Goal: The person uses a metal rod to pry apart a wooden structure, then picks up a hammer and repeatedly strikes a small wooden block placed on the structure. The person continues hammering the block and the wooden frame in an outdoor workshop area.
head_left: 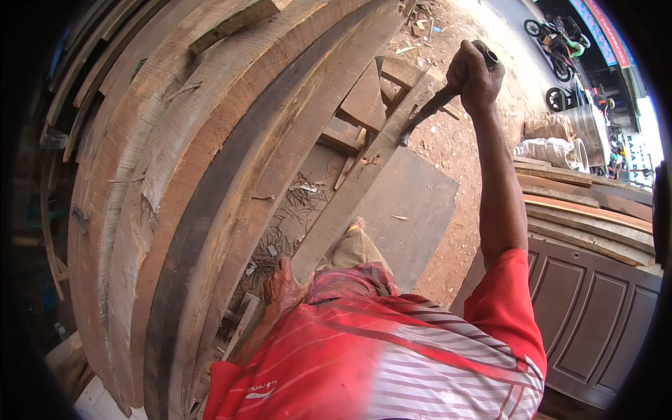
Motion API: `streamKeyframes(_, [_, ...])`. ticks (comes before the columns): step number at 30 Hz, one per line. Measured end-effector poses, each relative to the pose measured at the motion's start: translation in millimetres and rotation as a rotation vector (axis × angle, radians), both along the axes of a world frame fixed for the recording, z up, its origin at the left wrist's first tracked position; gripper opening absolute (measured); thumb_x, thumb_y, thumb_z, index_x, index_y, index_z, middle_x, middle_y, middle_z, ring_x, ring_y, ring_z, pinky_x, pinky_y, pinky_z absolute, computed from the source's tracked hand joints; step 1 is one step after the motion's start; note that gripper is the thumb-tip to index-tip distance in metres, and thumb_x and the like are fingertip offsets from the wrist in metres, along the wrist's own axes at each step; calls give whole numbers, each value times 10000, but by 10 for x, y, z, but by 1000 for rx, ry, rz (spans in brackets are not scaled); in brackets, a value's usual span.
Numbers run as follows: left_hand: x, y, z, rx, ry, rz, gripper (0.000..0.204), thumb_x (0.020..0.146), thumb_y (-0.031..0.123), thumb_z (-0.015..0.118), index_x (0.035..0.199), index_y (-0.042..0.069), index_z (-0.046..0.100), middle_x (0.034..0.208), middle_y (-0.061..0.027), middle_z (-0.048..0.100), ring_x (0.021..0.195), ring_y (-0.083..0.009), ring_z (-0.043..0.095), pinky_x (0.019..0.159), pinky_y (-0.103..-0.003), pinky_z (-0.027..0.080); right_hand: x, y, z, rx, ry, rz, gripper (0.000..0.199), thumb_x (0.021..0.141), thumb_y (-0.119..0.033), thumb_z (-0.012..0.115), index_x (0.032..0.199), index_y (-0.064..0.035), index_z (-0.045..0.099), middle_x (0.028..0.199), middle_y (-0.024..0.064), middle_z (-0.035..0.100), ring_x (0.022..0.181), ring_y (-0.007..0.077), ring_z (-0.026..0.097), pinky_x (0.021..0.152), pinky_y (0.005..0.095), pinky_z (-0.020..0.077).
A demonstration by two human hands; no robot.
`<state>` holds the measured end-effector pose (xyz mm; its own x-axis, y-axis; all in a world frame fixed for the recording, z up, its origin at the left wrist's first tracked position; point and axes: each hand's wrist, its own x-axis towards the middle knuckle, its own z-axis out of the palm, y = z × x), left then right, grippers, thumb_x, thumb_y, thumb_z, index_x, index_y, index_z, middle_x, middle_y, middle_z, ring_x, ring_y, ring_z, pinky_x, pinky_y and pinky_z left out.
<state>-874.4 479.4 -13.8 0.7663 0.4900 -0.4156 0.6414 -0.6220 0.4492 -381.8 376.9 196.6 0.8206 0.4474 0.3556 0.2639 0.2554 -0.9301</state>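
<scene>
My right hand (477,77) is wrapped round the dark handle of a hammer (435,105), out ahead and to the right. The hammer's head is at the far part of a long, narrow wooden plank (350,185); whether it touches the wood I cannot tell. The plank slants from near my waist toward the far right, with a small mark or splinter on its face. Close to my body, my left hand (283,285) grips the plank's near end, its fingers partly hidden. Several loose nails (269,245) lie below, left of the plank.
Large stacked boards (210,175) lean along my left. Wood offcuts (364,98) lie beyond the plank, and a flat dark sheet (409,210) on the ground. Rightward are stacked planks (588,210), a brown panelled door (581,315), wrapped rolls (560,143) and parked motorcycles (556,45).
</scene>
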Motion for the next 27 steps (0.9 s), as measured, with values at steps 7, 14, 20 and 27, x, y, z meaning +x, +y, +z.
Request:
streamKeyframes(7, [-89,334,64,-67,100,55,673,747,495,795,1130,39,482,1074,-270,635,972,-448,668,801,-498,557,-621,528,-60,55,-93,-266,295,975,-131,588,694,-91,504,527,-10,462,407,86,429,380,266,354])
streamKeyframes(14, [-386,505,-148,-75,-51,-14,720,741,516,797,1160,21,484,982,-278,660,917,-467,674,771,-523,552,-140,323,343,140,-25,-343,311,975,-130,561,681,-111,461,504,-1,432,383,68,362,369,255,323])
streamKeyframes(20, [-270,426,-293,-57,-115,-76,755,739,521,800,1166,-14,481,877,-293,680,827,-483,687,709,-551,550,-475,342,225,95,-102,-226,299,992,-166,582,718,-80,501,536,6,472,407,80,412,365,253,334])
streamKeyframes(27, [170,120,-30,-18,-34,-5,788,730,538,808,1200,-10,492,986,-305,674,924,-487,673,785,-553,541,234,291,164,25,-79,-228,320,990,-226,643,722,-105,518,577,-27,475,437,64,409,398,251,331])
